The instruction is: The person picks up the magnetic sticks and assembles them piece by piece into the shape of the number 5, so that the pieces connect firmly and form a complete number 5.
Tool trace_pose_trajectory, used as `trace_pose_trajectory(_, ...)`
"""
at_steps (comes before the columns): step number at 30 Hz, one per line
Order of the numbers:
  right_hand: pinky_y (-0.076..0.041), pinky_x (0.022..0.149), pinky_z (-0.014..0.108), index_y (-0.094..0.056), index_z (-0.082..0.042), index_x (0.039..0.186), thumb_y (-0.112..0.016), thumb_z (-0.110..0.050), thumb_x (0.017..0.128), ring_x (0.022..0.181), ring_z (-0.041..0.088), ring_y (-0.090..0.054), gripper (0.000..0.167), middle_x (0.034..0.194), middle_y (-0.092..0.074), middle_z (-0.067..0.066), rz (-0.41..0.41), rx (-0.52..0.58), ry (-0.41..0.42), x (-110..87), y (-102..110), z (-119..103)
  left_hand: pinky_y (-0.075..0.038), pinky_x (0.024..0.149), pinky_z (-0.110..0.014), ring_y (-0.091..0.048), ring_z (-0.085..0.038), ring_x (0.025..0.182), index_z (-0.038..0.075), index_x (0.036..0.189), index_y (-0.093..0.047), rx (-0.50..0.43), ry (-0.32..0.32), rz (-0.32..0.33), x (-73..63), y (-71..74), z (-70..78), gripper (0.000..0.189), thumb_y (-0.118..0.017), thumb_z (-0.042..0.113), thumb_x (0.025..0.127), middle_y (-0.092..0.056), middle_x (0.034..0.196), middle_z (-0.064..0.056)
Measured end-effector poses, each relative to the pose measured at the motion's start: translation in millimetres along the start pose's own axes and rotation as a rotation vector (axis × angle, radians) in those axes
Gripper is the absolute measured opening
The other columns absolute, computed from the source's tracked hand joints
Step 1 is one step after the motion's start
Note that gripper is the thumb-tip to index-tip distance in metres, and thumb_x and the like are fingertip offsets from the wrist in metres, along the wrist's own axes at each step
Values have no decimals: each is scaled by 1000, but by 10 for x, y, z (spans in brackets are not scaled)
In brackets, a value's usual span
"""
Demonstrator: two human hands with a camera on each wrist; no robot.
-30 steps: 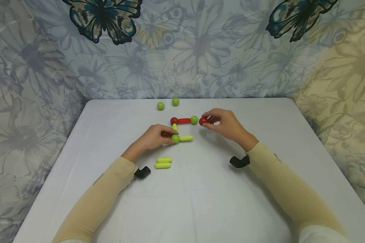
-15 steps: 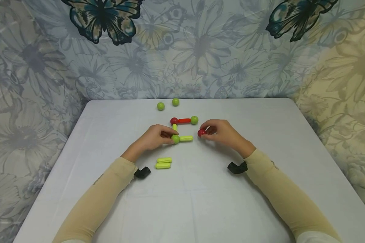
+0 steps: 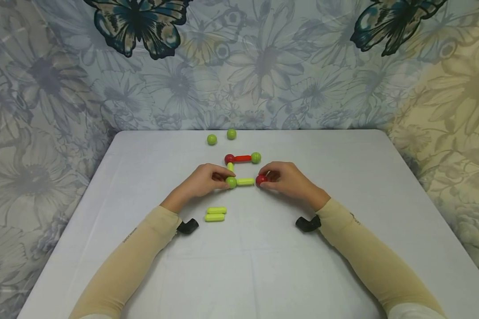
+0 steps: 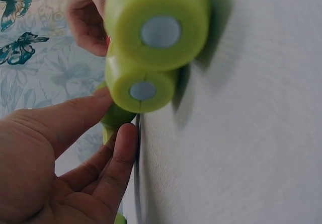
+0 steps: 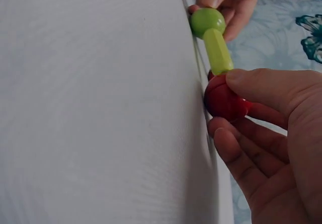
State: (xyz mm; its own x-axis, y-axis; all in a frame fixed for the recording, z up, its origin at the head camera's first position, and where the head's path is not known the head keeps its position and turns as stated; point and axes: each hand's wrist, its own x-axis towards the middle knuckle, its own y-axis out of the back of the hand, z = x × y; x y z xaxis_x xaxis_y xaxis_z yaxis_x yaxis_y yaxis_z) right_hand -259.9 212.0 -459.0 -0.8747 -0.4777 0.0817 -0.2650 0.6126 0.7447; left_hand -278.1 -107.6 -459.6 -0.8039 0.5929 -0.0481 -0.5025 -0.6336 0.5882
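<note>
Butterflies [image 3: 137, 26] and flowers [image 3: 266, 62] pattern the backdrop [image 3: 331, 104] behind a white table [image 3: 283, 274].
Two teal-and-black butterflies spread large, high on the blue-grey backdrop, which turns yellowish at right; the table's far corners are rounded.

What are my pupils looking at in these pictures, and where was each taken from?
There is no machine: a person's left hand and right hand, both bare, work at a white table. The wide view looks down from a camera on the head; each close view comes from a camera on one wrist. The left hand pinches a green ball at one end of a lime stick; the right hand holds a red ball at the other; whether it is joined is unclear. Farther back lie a red stick and two loose green balls; two spare sticks lie nearer.
</note>
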Motion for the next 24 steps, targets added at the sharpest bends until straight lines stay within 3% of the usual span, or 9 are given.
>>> trace_pose_trajectory(8, -60, 86, 39, -78, -10, 125, -89, -12, 92, 96, 18, -70, 34, 112, -75, 0, 3, 30, 43, 1, -28, 51, -57, 95, -36, -71, -16, 105, 13, 132, -79, 6, -5, 12, 3, -16, 5, 35, -84, 10, 97, -76, 124, 1)
trace_pose_trajectory(16, -58, 92, 32, -80, -14, 130, -83, -13, 98, 103, 20, -71, 32, 119, -78, -1, -47, 231, -35, 19, -4, 235, -57, 91, -36, -70, -18, 104, 13, 140, -74, 29, -2, 17, -15, 74, 32, 42, -83, 14, 99, -74, 118, -1)
trace_pose_trajectory(20, -57, 93, 32, -80, -14, 131, -83, -14, 99, 105, 22, -70, 32, 121, -78, 1, -60, 266, -37, 18, 0, 255, -57, 90, -40, -68, -22, 102, 9, 136, -75, 19, -3, 32, -186, 238, 103, 36, -81, 10, 100, -74, 114, -5)
trace_pose_trajectory(24, -57, 95, 32, -80, -14, 131, -83, -14, 98, 107, 21, -70, 33, 121, -77, 1, -60, 261, -38, 15, -6, 229, -57, 94, -38, -68, -19, 103, 6, 130, -77, 20, -27, -106, -432, 290, 81, 28, -76, 5, 102, -75, 116, -4)
